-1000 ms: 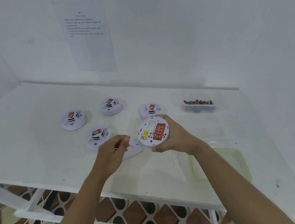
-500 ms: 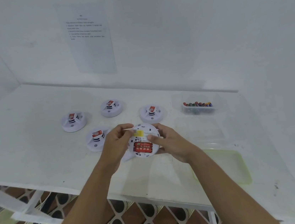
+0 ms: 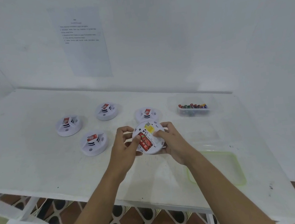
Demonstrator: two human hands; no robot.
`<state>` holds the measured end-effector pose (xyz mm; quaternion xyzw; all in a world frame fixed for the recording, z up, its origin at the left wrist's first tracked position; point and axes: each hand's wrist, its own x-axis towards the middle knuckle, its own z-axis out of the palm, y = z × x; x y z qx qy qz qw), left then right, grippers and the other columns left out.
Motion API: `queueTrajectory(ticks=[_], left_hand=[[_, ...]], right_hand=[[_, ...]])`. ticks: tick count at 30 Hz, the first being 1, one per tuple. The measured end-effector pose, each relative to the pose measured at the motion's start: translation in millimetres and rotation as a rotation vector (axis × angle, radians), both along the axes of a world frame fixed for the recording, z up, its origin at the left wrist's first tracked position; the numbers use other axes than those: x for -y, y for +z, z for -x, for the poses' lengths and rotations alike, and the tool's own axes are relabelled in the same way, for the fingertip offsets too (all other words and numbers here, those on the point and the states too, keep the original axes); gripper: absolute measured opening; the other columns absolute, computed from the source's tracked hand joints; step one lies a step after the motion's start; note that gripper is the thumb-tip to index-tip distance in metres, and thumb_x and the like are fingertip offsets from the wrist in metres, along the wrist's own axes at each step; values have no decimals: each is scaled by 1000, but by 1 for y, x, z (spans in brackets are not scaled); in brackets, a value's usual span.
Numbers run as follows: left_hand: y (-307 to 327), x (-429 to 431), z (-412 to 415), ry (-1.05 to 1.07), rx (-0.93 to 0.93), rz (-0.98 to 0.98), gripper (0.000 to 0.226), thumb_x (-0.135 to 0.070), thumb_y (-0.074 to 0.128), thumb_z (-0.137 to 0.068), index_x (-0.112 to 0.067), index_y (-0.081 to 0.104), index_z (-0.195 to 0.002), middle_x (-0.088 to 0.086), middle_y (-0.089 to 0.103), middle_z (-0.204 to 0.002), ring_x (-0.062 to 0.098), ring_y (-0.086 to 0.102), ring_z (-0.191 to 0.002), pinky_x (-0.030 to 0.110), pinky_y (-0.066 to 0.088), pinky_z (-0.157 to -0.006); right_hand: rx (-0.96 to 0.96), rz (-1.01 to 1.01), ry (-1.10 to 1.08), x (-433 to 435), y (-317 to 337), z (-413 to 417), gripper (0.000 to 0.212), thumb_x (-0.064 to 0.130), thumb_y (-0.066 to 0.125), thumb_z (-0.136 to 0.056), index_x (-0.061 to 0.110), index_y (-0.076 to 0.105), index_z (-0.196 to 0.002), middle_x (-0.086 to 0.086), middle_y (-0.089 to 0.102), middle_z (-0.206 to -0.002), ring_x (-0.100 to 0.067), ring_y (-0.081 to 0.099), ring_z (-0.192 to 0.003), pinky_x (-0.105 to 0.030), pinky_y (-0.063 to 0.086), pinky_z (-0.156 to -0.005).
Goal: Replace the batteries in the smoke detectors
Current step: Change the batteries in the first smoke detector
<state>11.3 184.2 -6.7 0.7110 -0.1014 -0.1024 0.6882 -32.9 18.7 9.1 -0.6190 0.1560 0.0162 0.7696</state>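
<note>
At frame centre, the left hand (image 3: 124,148) and right hand (image 3: 172,143) grip the round white smoke detector (image 3: 149,137); the left thumb presses its red batteries (image 3: 144,142).

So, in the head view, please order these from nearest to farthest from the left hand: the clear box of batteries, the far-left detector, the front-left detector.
1. Front-left detector: just to the left of the left hand.
2. Far-left detector: further left and further back on the table.
3. Box of batteries: on the right side, beyond the held detector.
</note>
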Motion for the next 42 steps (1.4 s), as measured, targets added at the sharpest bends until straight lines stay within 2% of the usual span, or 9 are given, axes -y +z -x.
queueTrajectory(ticks=[4,8,13,18,21,27,32,38,42], left_hand=[[-1,2,-1,14,144,-62,11,-24,57,-98,-32,55,-105,-9,62,-108,17,68,-86,36,60,-70],[-7,5,-4,15,268,-174,12,-25,53,-100,-34,61,-101,-5,62,-109,18,67,-89,38,60,-73],[-12,7,-8,48,425,-294,14,-19,58,-97,-30,63,-103,-8,57,-110,4,59,-99,15,50,-69],[-11,8,-11,108,534,-388,12,-20,66,-91,-25,70,-101,-8,53,-103,1,53,-94,10,38,-73],[-9,8,-10,102,536,-390,11,-23,67,-91,-29,70,-100,-11,56,-100,-5,54,-89,7,39,-68],[-2,12,-9,56,456,-378,10,-18,64,-92,-28,66,-90,-8,59,-89,4,56,-83,15,40,-68],[8,18,-4,16,340,-321,15,-23,50,-100,-19,62,-92,-5,63,-93,10,59,-89,24,48,-76],[11,33,5,6,306,-180,17,-28,54,-99,-19,51,-84,-5,57,-77,2,50,-65,17,42,-61],[14,48,9,21,399,-172,15,-20,64,-94,-15,50,-95,-6,61,-86,0,56,-77,9,41,-66]], right_hand=[[27,90,21,-1,1,1,30,23,56,-102,31,46,-130,-6,66,-120,-25,71,-102,-45,63,-76],[66,203,31,-5,2,2,24,36,52,-104,33,55,-127,1,69,-117,-19,72,-101,-40,63,-70],[114,367,15,-6,3,4,25,40,45,-105,35,53,-129,6,66,-117,-13,69,-101,-33,63,-68],[173,481,-23,-7,1,5,27,39,42,-106,32,51,-130,11,66,-113,-6,68,-98,-25,61,-69],[209,548,-61,-7,1,4,26,39,44,-106,33,51,-130,15,65,-111,-3,68,-98,-25,61,-75],[236,636,-81,-4,0,3,25,37,46,-105,32,53,-129,16,65,-109,1,66,-96,-21,58,-79],[240,634,-127,-1,0,3,23,33,48,-105,31,59,-125,13,69,-111,0,66,-100,-21,56,-83],[238,613,-168,11,1,6,23,34,49,-104,33,60,-124,14,69,-113,1,66,-101,-21,56,-83],[257,656,-203,25,7,7,24,35,49,-104,30,59,-125,16,68,-112,1,65,-102,-20,55,-83]])
